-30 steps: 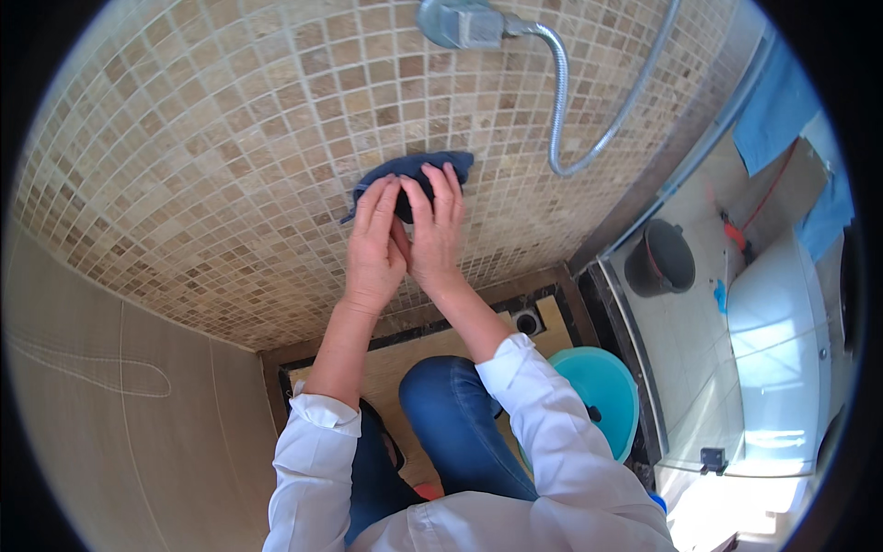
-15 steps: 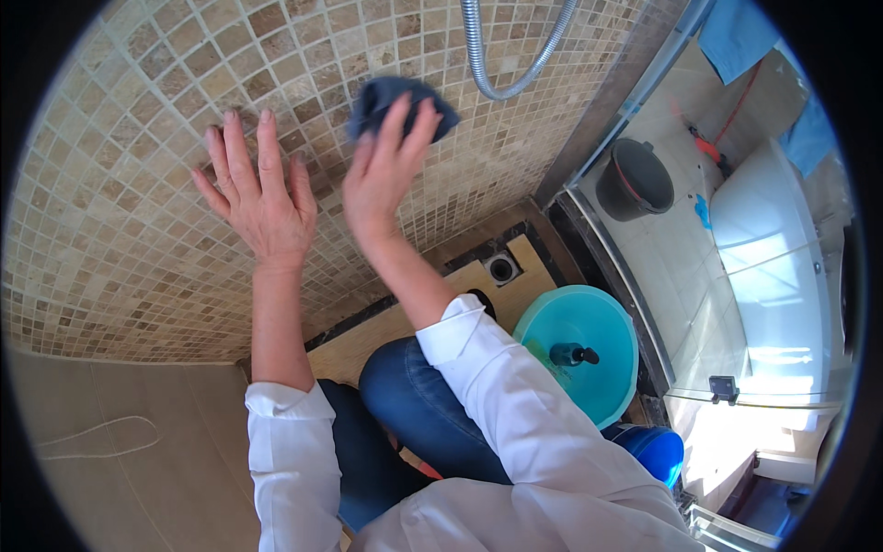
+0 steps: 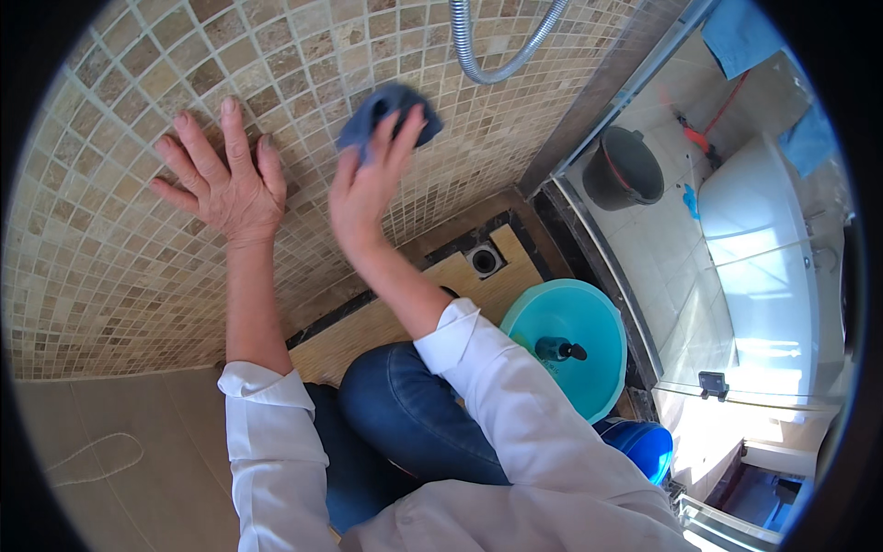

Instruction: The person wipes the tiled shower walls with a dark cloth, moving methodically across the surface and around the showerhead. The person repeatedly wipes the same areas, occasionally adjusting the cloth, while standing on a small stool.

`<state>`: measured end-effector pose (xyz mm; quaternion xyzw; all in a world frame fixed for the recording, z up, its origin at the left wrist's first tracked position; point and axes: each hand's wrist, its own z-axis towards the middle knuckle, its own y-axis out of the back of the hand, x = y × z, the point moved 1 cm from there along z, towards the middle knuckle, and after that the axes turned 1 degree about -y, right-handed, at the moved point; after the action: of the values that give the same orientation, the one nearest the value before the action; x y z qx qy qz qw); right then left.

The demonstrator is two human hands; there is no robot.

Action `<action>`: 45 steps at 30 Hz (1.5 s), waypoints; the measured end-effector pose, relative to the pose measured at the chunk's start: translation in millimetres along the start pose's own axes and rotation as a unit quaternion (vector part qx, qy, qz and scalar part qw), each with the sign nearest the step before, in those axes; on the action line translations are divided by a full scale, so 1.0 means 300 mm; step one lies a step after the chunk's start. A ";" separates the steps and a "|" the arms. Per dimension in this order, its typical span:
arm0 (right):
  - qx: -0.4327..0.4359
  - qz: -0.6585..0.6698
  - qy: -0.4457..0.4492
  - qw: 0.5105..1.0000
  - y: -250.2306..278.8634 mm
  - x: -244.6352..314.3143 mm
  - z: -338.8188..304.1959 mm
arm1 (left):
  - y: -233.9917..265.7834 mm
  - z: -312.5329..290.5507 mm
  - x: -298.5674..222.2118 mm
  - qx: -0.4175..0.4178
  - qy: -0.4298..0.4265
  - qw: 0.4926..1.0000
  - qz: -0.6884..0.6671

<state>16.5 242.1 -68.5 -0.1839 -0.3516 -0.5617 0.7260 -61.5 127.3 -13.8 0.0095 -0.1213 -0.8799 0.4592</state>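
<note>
Brown and beige mosaic tiles cover the wall (image 3: 313,198) in front of me. My left hand (image 3: 225,189) rests flat against it with the fingers spread, holding nothing. To its right, my right hand (image 3: 372,184) presses a dark blue-grey cloth (image 3: 391,103) on the tiles, the fingers a little blurred by motion. A turquoise basin (image 3: 598,386) stands on the floor to my right, with a dark pump bottle (image 3: 557,350) inside it.
Above the cloth hangs a looped metal shower hose (image 3: 478,69). A square floor drain (image 3: 484,261) lies near the wall's foot. A blue bucket (image 3: 644,449) stands behind the basin. Past the glass door are a black bucket (image 3: 624,170) and a white bathtub (image 3: 763,248).
My view has shifted slightly. My left hand stays flat on the wall, fingers spread. The cloth under my right hand has changed its folds and lies a little farther left in view.
</note>
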 end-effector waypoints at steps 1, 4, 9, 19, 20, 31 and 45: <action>0.016 0.004 0.003 1.000 -0.006 -0.003 -0.038 | 0.001 -0.002 0.000 0.001 -0.001 1.000 0.004; 0.019 0.031 0.000 0.999 0.012 -0.060 0.006 | 0.011 -0.002 -0.004 0.019 0.001 1.000 -0.009; -0.025 0.040 -0.080 0.996 0.052 -0.154 0.142 | 0.009 0.008 -0.013 0.038 -0.006 0.999 -0.009; -0.039 0.065 -0.210 0.975 0.052 -0.281 0.030 | 0.011 -0.004 -0.006 0.057 -0.016 0.998 0.006; -0.057 0.031 -0.201 0.977 0.072 -0.339 0.074 | -0.001 0.006 -0.025 0.046 -0.018 0.999 -0.002; -0.067 0.198 -0.314 0.926 0.034 -0.422 -0.071 | 0.028 0.000 -0.017 0.062 -0.017 0.998 0.014; -0.136 0.160 -0.270 0.939 0.031 -0.434 -0.049 | 0.024 -0.002 -0.016 0.063 -0.039 0.997 0.016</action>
<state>14.1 324.6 -170.8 -0.4800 -0.4205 -0.4096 0.6519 -53.0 127.1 -13.1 0.0022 -0.1945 -0.8627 0.4668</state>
